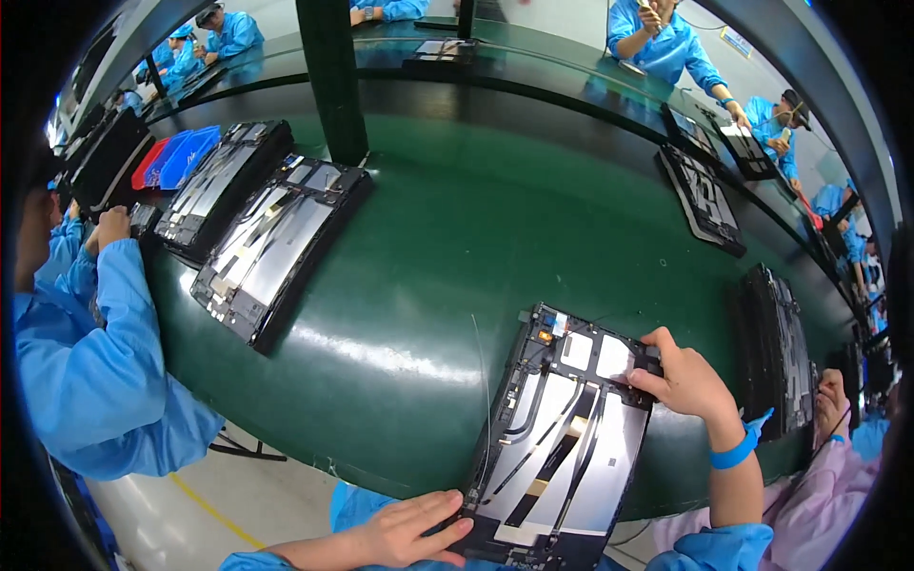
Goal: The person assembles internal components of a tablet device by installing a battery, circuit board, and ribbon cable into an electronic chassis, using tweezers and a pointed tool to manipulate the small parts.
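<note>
An opened tablet (609, 428) lies tilted at the near edge of the green bench, its silver plates, black ribbon cables and small boards exposed. My right hand (690, 381) grips its far right corner, thumb on top and fingers curled over the edge. A blue band (741, 445) circles my right wrist. Down at the tablet's near left edge, my left hand (409, 531) holds on with fingertips over the rim; its underside is hidden. A thin pale wire or strand (484, 381) rises beside the tablet's left side.
Stacks of opened tablets (276, 238) stand on the green bench (428, 228) at left, near blue bins (190, 155). More tablets (700, 195) lie far right, and a stack (776, 352) stands at right. A dark post (328, 86) rises at the back. Co-workers sit around, one close on the left (105, 352).
</note>
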`<move>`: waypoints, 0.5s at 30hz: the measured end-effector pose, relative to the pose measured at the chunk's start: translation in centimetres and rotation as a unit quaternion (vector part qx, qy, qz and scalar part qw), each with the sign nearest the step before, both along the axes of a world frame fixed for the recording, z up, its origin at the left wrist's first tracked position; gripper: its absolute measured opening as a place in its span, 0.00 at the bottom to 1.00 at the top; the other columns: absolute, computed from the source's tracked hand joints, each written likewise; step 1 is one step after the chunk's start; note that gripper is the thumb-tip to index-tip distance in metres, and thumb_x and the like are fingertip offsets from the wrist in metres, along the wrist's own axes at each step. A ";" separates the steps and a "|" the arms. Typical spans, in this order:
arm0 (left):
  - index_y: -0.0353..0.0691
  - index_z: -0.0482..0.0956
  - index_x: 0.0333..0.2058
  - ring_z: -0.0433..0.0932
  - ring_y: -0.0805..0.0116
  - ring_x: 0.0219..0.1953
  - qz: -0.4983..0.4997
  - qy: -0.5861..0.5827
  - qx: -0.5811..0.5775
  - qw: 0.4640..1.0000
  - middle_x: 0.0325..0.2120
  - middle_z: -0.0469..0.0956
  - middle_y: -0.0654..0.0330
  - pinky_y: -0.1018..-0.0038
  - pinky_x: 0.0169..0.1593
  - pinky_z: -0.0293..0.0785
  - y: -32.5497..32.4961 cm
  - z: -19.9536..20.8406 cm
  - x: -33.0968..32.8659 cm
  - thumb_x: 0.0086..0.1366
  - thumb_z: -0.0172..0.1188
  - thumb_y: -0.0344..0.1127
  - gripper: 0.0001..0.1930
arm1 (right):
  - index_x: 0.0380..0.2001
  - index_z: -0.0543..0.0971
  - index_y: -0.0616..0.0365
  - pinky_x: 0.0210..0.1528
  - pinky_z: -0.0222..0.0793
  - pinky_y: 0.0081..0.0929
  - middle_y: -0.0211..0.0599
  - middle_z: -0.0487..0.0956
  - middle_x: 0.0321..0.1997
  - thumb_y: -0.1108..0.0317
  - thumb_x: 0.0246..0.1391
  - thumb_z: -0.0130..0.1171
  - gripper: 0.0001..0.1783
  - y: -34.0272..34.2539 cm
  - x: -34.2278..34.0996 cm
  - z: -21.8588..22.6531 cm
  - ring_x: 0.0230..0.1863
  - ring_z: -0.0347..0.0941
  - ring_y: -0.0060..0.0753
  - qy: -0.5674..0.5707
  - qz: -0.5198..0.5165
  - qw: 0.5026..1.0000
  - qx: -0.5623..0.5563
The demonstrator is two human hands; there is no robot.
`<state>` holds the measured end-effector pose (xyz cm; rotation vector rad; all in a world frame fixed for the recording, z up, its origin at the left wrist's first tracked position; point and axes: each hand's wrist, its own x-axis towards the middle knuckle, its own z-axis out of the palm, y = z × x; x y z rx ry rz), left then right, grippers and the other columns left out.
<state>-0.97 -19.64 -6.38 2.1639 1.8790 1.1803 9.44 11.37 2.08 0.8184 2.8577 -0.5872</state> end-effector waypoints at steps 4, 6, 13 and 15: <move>0.39 0.71 0.34 0.70 0.55 0.33 -0.004 0.009 0.003 1.000 0.36 0.66 0.48 0.70 0.36 0.69 0.2 0.5 -0.6 0.35 0.62 0.51 0.28 | 0.33 0.66 0.59 0.26 0.62 0.34 0.46 0.71 0.19 0.57 0.38 0.53 0.20 -1.1 -0.5 1.4 0.24 0.69 0.44 -0.015 -0.018 0.989 0.145; 0.39 0.72 0.33 0.70 0.58 0.31 0.027 -0.056 -0.003 0.998 0.33 0.66 0.51 0.70 0.34 0.68 0.4 1.9 -1.0 0.33 0.62 0.53 0.29 | 0.31 0.67 0.59 0.26 0.63 0.33 0.44 0.72 0.19 0.62 0.38 0.54 0.17 -1.7 -1.0 2.1 0.24 0.69 0.42 0.084 0.015 0.988 0.130; 0.36 0.71 0.27 0.69 0.64 0.25 0.084 -0.172 -0.011 0.981 0.23 0.68 0.59 0.75 0.27 0.66 5.8 5.6 -3.5 0.42 0.59 0.33 0.11 | 0.23 0.70 0.62 0.26 0.62 0.28 0.42 0.71 0.21 0.73 0.39 0.50 0.05 -3.2 -5.9 2.0 0.24 0.67 0.39 0.190 0.177 0.966 0.008; 0.35 0.71 0.28 0.70 0.68 0.26 0.081 -0.191 -0.065 0.976 0.23 0.69 0.58 0.78 0.28 0.67 7.5 6.5 -4.3 0.45 0.58 0.30 0.10 | 0.22 0.71 0.62 0.23 0.62 0.23 0.39 0.70 0.19 0.74 0.37 0.52 0.04 -3.1 -6.8 1.7 0.20 0.66 0.33 0.225 0.211 0.949 -0.061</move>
